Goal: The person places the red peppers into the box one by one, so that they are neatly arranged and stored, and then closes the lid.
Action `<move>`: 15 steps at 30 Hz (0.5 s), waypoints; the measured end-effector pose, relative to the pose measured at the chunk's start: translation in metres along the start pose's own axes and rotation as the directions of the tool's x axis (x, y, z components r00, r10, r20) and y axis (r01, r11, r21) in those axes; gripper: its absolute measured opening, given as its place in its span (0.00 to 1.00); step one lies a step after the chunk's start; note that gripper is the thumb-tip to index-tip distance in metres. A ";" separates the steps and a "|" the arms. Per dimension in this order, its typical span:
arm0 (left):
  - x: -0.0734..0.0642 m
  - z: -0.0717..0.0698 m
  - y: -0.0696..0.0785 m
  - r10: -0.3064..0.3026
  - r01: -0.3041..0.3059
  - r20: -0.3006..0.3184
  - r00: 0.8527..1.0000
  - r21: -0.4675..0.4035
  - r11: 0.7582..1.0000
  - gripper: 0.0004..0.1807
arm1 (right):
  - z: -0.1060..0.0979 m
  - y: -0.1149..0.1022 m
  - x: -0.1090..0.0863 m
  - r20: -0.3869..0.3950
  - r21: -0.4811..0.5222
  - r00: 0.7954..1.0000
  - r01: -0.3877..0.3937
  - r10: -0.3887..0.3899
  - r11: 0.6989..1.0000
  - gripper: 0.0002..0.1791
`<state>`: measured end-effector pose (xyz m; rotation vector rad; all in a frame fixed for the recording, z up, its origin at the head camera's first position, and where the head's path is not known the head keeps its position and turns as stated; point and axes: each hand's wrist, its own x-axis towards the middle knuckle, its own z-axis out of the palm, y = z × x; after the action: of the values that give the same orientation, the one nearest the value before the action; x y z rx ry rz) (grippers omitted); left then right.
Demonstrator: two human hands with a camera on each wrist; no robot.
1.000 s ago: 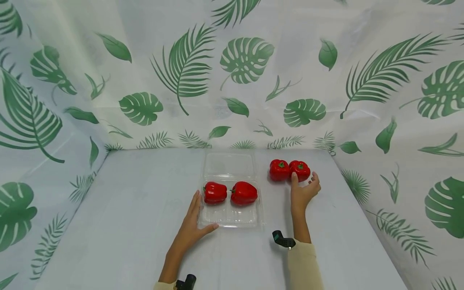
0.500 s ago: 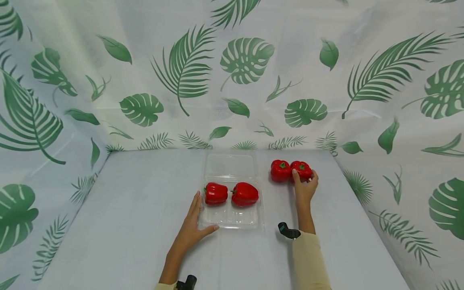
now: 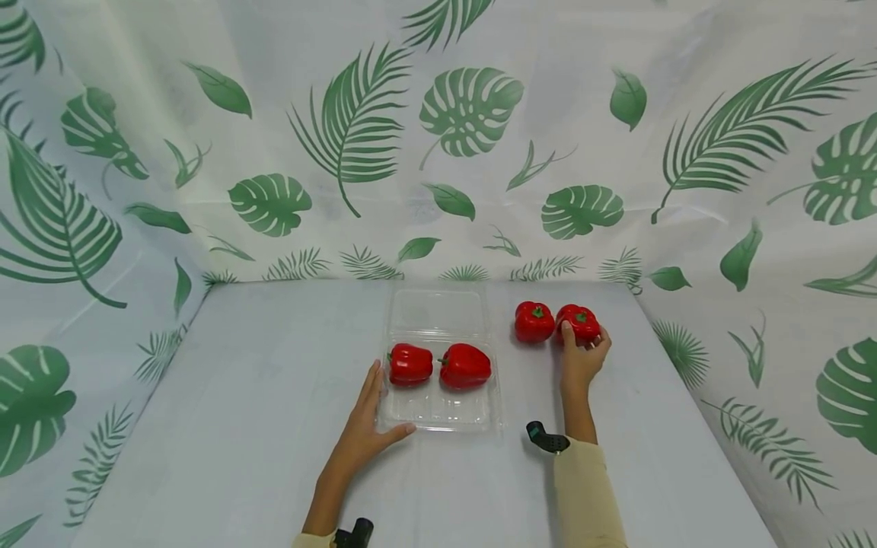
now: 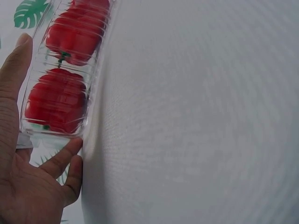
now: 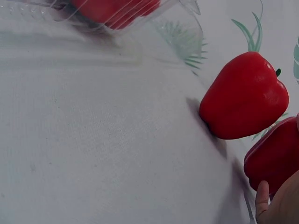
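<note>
The right hand (image 3: 585, 364) curls thumb and fingers round a pepper (image 3: 579, 323) at the box's (image 3: 441, 415) two o'clock; its glossy skin could slip if pinched lightly. A swing toward nine might knock the loose pepper (image 3: 534, 323). The left hand (image 3: 365, 426), fingers straight, touches the box at eight; so light a touch might let it slide. Boxed peppers (image 3: 466, 367) occupy its far half; the lid (image 3: 438, 310) lies open at twelve.

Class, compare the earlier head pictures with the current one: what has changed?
The right hand has closed its fingers on the right-hand loose pepper, which has shifted slightly right, away from the other loose pepper. The left hand stays beside the open container, whose two peppers lie as before.
</note>
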<state>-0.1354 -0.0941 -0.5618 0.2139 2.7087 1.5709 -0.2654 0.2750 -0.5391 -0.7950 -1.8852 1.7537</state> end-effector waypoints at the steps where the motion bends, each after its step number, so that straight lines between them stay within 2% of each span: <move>1: 0.000 0.000 0.001 -0.001 0.001 0.001 1.000 -0.002 1.000 0.61 | -0.001 0.000 0.000 -0.009 0.006 1.000 -0.005 0.005 1.000 0.47; 8: -0.001 0.000 0.002 -0.010 0.010 0.003 1.000 -0.004 1.000 0.61 | -0.006 0.002 -0.012 -0.075 0.042 0.997 0.001 0.002 0.999 0.49; 15: 0.000 0.000 0.001 0.001 -0.001 -0.002 1.000 0.007 1.000 0.61 | -0.009 -0.004 -0.024 -0.117 0.117 0.990 0.089 -0.075 0.989 0.46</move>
<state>-0.1351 -0.0934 -0.5607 0.2145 2.7161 1.5627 -0.2419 0.2656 -0.5332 -0.7435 -1.6959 1.7186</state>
